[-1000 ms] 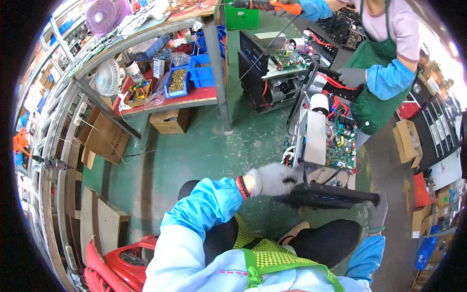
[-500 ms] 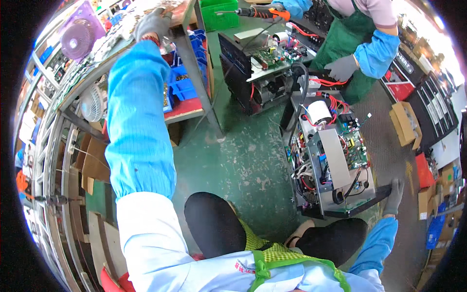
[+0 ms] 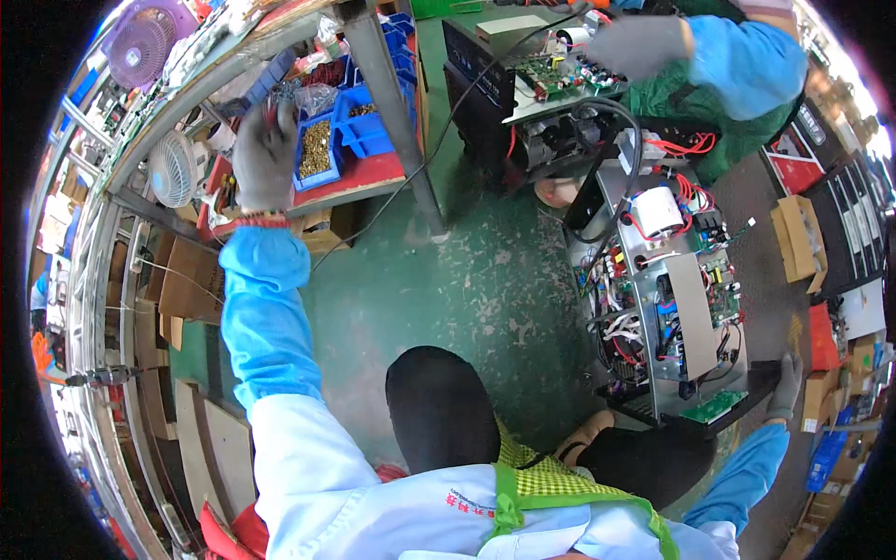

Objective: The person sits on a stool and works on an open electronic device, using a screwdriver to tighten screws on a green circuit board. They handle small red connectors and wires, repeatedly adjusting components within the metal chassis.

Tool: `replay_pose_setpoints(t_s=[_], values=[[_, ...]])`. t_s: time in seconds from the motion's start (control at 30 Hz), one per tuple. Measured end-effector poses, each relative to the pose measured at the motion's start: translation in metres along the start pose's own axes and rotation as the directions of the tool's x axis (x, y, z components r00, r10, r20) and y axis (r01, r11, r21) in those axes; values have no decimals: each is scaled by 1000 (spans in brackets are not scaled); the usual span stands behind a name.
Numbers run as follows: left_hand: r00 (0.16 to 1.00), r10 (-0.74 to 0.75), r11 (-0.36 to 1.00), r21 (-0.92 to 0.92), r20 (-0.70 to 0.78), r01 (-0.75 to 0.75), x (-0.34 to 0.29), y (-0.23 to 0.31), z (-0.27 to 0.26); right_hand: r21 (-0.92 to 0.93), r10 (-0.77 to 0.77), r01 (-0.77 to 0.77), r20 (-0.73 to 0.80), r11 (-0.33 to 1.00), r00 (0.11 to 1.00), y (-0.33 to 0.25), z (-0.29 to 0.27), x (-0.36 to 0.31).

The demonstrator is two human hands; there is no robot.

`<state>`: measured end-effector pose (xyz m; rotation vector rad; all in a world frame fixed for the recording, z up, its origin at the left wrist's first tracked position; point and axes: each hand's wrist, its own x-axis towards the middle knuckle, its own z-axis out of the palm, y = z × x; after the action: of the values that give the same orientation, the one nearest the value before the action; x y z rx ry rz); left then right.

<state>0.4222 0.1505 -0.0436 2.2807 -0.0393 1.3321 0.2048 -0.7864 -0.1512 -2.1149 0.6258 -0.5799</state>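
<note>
My left hand (image 3: 264, 161), in a grey glove, reaches into the shelf under the workbench. Its fingers are slightly bent and apart, beside a blue bin of small brass-coloured fasteners (image 3: 316, 151); the fingertips are partly lost among items there. My right hand (image 3: 786, 387), also gloved, rests with fingers stretched out against the right end of a black panel (image 3: 752, 399). That panel is at the near end of an open electronic unit (image 3: 689, 317) with wires, boards and a white cylinder (image 3: 656, 213). A green circuit board (image 3: 714, 408) lies by the panel.
A co-worker's gloved hand (image 3: 638, 47) is over a second open unit (image 3: 551, 79) at the back. A black cable (image 3: 448, 126) crosses between bench and units. The bench leg (image 3: 411, 140) stands beside the bins. Cardboard boxes (image 3: 800, 245) line the right.
My left hand has come down from the bench top to the shelf bins. The green board now shows by the panel. The co-worker's hand has moved over the second unit.
</note>
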Motion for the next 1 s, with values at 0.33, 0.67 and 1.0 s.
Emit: replay_pose_setpoints(t_s=[0.33, 0.67, 1.0], values=[[886, -437, 898, 131, 154, 420, -57, -181, 43, -717, -334, 339, 156, 609, 930, -131, 87, -50], [663, -484, 635, 751, 571, -183, -49, -265, 143, -717, -164, 211, 135, 664, 977, -138, 69, -53], [513, -350, 661, 595, 783, -457, -29, -338, 107, -647, -203, 243, 138, 723, 969, -137, 69, -54]])
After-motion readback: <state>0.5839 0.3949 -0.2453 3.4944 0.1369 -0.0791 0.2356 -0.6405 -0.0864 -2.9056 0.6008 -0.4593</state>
